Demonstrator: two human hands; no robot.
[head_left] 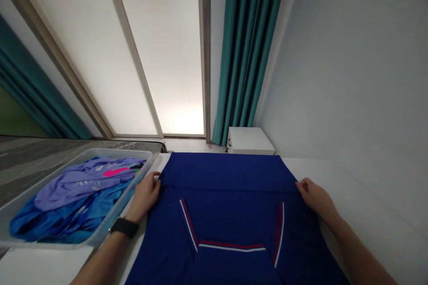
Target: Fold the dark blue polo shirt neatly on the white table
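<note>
A navy blue top [230, 213] lies spread flat on the white table in front of me. Red and white striped trim [232, 246] edges what looks like a front pocket. My left hand [147, 194] pinches the top's left edge between thumb and fingers; a black watch [124, 227] is on that wrist. On the opposite edge, my right hand [312, 194] grips the cloth in the same way. A straight crease runs across the fabric between the two hands. The near end of the top passes out of view at the bottom.
Left of the top stands a clear plastic bin [96, 237] holding crumpled purple and blue clothes [87, 182]. A grey bed-like surface [33, 156] lies behind it. Beyond the white table [361, 213] are a small white cabinet [250, 139], teal curtains [252, 44] and frosted sliding doors [167, 53].
</note>
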